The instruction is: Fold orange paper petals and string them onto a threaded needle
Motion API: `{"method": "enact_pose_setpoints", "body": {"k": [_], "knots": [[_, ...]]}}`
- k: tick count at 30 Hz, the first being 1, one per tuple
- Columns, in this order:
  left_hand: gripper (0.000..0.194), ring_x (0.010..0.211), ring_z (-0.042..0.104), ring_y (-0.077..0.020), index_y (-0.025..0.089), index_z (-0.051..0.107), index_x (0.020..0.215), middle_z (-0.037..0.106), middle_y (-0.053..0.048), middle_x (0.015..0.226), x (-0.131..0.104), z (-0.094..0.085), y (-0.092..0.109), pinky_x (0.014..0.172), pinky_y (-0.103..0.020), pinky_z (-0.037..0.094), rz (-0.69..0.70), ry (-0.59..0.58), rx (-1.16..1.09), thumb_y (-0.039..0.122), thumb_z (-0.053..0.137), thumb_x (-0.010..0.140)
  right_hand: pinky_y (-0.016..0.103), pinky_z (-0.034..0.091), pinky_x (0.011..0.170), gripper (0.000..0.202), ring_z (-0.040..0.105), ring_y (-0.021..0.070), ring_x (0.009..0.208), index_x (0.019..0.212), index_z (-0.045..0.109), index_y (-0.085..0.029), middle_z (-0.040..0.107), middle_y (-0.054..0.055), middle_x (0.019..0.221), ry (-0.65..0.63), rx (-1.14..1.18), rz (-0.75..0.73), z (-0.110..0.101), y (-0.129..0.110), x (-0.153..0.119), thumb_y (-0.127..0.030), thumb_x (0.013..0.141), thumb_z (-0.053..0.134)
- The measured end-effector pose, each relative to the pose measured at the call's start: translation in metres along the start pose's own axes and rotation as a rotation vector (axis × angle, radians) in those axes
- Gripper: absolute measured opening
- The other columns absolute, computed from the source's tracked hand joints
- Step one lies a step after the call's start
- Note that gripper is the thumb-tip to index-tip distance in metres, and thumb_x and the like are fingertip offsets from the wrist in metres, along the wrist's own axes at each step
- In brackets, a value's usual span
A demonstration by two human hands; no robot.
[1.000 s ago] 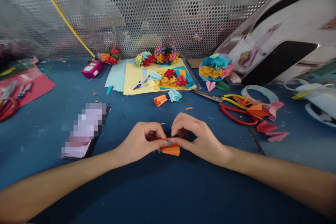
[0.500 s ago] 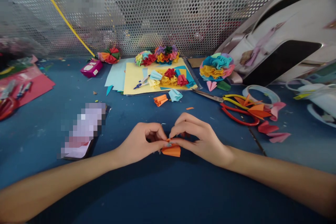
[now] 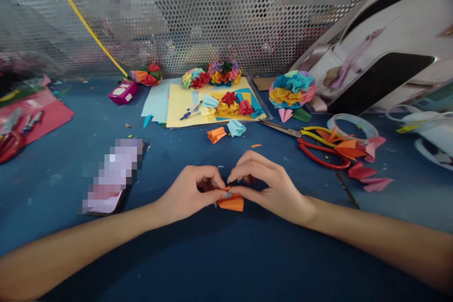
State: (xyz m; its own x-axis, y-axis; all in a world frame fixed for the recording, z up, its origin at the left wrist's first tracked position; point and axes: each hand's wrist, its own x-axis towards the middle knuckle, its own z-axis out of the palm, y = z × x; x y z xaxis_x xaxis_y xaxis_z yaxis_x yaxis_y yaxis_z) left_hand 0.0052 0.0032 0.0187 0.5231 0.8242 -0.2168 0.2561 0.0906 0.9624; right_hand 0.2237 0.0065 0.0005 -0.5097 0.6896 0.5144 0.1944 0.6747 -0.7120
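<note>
A small pleated piece of orange paper [image 3: 231, 204] is pinched between my two hands, low over the blue table. My left hand [image 3: 193, 191] grips its left end, thumb and fingertips together. On the paper's upper edge, my right hand [image 3: 267, 184] presses with the thumb while its index finger arches above. The fingers cover part of the paper. Just beyond my hands lie a folded orange paper piece [image 3: 216, 135] and a light blue pleated paper piece [image 3: 236, 128].
Scissors [image 3: 318, 146] with red and yellow handles lie at right beside a tape roll [image 3: 354, 127]. A phone [image 3: 115, 177] rests at left. Yellow paper sheets [image 3: 177, 104], paper flowers [image 3: 292, 89] and a purple box [image 3: 122, 92] stand behind. A white bag [image 3: 399, 33] leans at far right.
My right index fingertip has lifted slightly off the orange paper. The left hand and the paper stay nearly where they were.
</note>
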Motion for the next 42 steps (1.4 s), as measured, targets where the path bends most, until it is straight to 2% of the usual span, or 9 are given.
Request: {"method": "enact_pose_setpoints", "body": {"k": [4,9,19,32,42], "knots": [[0.015,0.060,0.061,-0.0076,0.014,0.064,0.073,0.066,0.001,0.069,0.0007,-0.0001,-0.0010,0.058,-0.017,0.047,0.000,-0.004,0.003,0.023,0.072,0.081,0.021,0.052,0.063,0.009,0.057,0.0110,0.074,0.094,0.065,-0.019,0.057,0.002,0.090,0.016,-0.004,-0.014,0.0003,0.0001,0.0001,-0.015,0.091,0.072],[0.015,0.060,0.060,-0.0083,0.013,0.064,0.072,0.066,0.000,0.068,0.0021,-0.0002,-0.0002,0.058,-0.018,0.047,0.000,0.002,0.011,0.023,0.072,0.081,0.023,0.053,0.066,0.008,0.059,0.0116,0.075,0.095,0.066,-0.020,0.058,0.002,0.090,0.006,-0.014,-0.007,-0.0001,0.0001,0.0009,-0.016,0.091,0.072],[0.014,0.060,0.059,-0.0085,0.014,0.064,0.073,0.066,0.001,0.067,0.0008,0.0002,0.0013,0.059,-0.019,0.047,-0.001,-0.003,0.011,0.022,0.071,0.081,0.023,0.054,0.062,0.003,0.058,0.0110,0.071,0.094,0.068,-0.020,0.058,0.002,0.090,0.006,0.001,0.022,-0.0001,-0.0015,0.0013,-0.020,0.093,0.070],[0.015,0.061,0.059,-0.0088,0.014,0.063,0.071,0.066,0.001,0.068,0.0010,0.0003,0.0010,0.059,-0.019,0.046,0.001,0.003,0.027,0.022,0.071,0.081,0.023,0.054,0.064,0.005,0.058,0.0106,0.071,0.095,0.069,-0.020,0.059,0.002,0.091,0.002,0.011,0.054,0.0000,-0.0006,0.0008,-0.021,0.091,0.073],[0.012,0.062,0.058,-0.0085,0.014,0.069,0.077,0.067,0.001,0.070,0.0000,0.0012,0.0001,0.060,-0.018,0.045,0.021,0.000,0.058,0.023,0.071,0.084,0.024,0.053,0.064,0.005,0.061,0.0123,0.072,0.091,0.072,-0.020,0.061,0.002,0.084,0.018,0.019,0.071,-0.0001,-0.0011,0.0010,-0.024,0.092,0.073]]}}
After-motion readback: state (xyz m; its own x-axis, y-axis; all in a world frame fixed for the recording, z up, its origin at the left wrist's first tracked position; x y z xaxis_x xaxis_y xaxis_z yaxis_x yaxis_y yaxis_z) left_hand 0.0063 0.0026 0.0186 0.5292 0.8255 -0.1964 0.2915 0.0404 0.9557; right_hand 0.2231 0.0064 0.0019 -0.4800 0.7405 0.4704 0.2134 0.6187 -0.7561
